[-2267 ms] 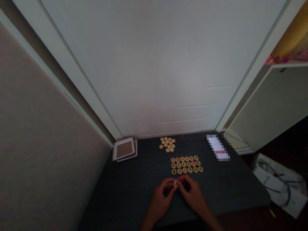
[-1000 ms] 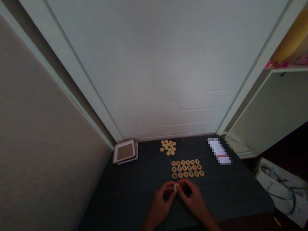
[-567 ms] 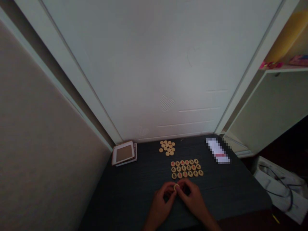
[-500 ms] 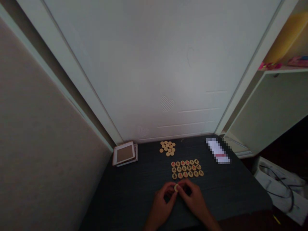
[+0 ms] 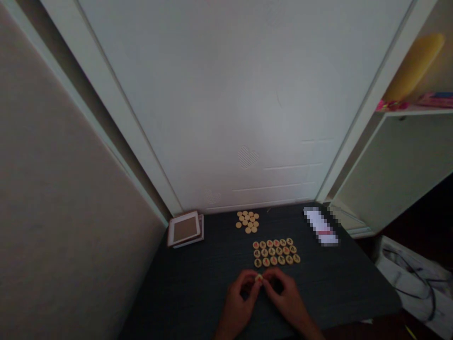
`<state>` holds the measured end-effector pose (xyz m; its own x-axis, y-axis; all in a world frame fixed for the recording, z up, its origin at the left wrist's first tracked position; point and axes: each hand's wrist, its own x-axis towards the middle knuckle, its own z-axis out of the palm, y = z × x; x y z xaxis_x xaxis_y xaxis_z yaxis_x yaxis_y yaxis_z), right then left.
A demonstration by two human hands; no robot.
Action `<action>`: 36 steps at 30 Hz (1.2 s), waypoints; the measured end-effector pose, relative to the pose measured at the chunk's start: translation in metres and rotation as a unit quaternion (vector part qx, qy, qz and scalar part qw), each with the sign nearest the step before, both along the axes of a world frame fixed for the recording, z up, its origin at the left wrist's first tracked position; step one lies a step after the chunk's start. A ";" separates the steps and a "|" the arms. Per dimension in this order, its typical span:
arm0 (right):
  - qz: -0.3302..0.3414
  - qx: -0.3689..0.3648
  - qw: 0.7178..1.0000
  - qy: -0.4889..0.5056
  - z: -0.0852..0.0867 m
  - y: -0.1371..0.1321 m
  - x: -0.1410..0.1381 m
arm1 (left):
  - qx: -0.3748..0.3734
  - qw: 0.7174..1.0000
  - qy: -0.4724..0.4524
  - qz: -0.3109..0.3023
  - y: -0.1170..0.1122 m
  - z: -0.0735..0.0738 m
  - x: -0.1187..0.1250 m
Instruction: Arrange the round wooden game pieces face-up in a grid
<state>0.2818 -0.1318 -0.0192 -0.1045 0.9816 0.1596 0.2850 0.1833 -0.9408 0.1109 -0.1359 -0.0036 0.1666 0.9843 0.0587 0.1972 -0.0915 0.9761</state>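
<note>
Between the fingertips of my left hand (image 5: pixel 240 297) and my right hand (image 5: pixel 284 293) is one round Chinese chess piece (image 5: pixel 259 278), with a red mark on the side facing me. Both hands pinch it just above the dark table, near its front. Right beyond my fingers lie Chinese chess pieces (image 5: pixel 272 252) in three straight rows, their red and black characters showing. Farther back, a loose cluster of plain-faced pieces (image 5: pixel 245 223) lies on the table, no characters visible on them.
A stack of boxes or frames (image 5: pixel 184 230) lies at the table's back left corner. A blurred-out white item (image 5: pixel 321 226) is at the back right. White panelling (image 5: pixel 226 118) rises behind the dark table (image 5: pixel 184 283). Beyond the right edge stands a white container with cables (image 5: pixel 414 278).
The piece in my fingers has turned, so its red mark now shows. My hands stay in nearly the same place, and the view has tilted slightly upward.
</note>
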 end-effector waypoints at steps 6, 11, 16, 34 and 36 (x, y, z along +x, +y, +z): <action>0.020 0.014 0.999 -0.030 0.001 -0.002 -0.003 | -0.001 1.000 0.001 0.024 0.003 -0.009 0.000; 0.035 0.042 0.997 -0.049 0.005 -0.003 -0.006 | -0.008 1.000 -0.019 0.010 0.002 -0.005 -0.002; 0.014 0.039 0.998 -0.038 0.002 -0.001 -0.005 | -0.018 1.000 -0.020 -0.013 0.001 -0.002 -0.003; -0.054 -0.035 0.997 0.052 0.003 0.002 0.004 | 0.006 0.998 0.061 -0.011 0.002 -0.007 -0.003; -0.070 -0.044 0.994 0.072 0.005 0.003 0.014 | 0.006 0.997 0.074 0.001 0.002 -0.010 -0.004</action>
<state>0.2960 -0.1286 -0.0141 0.0523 0.9957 0.0759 0.1636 0.0665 -0.9843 0.1067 -0.1340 -0.0134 0.1727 0.9839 0.0457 0.3391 -0.1029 0.9351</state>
